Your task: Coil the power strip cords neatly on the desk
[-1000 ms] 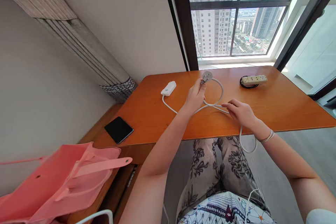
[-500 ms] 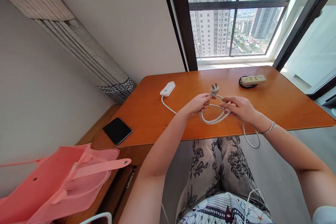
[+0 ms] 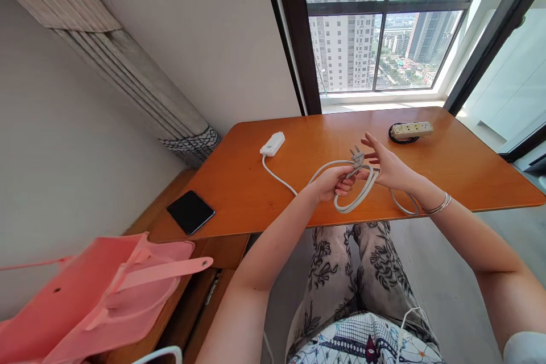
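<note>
A white power cord is looped into a coil over the front part of the wooden table. My left hand is closed around the coil's near side, just below the three-pin plug, whose prongs point up. Close by on the right, my right hand has its fingers stretched and spread beside the plug, the thumb at the coil. Part of the cord hangs in a loop below the right wrist. From the left, the cord runs to a white power strip lying on the table, seen end-on.
A beige power strip with a black cord lies at the table's back right. At the left edge rests a black phone or tablet. A pink bag stands open at the lower left. Behind the table is a window.
Both hands and the coil have shifted right. The plug has tilted and moved right and slightly down. My right hand has lifted, its fingers opening from the cord.
</note>
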`<action>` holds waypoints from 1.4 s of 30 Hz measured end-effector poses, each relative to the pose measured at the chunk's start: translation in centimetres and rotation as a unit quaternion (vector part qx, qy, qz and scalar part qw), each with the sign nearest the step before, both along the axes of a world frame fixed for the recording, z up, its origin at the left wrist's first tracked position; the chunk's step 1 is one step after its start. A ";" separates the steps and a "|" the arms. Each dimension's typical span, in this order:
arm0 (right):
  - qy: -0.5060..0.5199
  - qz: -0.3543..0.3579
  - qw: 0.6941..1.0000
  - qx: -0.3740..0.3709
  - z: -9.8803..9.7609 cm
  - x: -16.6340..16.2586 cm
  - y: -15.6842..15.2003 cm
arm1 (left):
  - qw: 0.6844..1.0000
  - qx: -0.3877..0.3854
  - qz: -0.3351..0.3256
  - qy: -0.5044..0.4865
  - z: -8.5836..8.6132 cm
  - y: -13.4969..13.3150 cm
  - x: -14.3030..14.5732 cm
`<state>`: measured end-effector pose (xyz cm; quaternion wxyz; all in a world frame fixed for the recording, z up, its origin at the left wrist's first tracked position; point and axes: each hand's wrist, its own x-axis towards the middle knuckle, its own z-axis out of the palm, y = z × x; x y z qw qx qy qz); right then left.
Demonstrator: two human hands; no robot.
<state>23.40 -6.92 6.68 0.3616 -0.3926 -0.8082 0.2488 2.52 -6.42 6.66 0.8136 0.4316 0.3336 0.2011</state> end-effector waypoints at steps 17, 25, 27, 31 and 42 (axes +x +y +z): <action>-0.066 0.029 0.994 0.086 2.9 -0.8 -0.3 | 0.996 0.055 0.019 -0.066 -1.5 -1.1 2.0; -0.075 0.062 0.995 0.029 2.8 -1.0 -0.3 | 0.994 -0.013 0.001 -0.104 -2.6 -1.0 2.0; -0.108 0.063 0.991 0.042 2.7 -1.1 -0.3 | 0.994 -0.019 0.016 -0.103 -2.7 -1.0 2.2; -0.140 0.050 0.986 0.076 2.7 -1.3 -0.2 | 0.985 -0.011 0.109 -0.130 -2.6 -1.3 2.5; -0.059 -0.051 0.997 0.024 1.2 -0.1 3.3 | 0.917 0.230 0.287 -0.153 -3.4 -3.4 1.5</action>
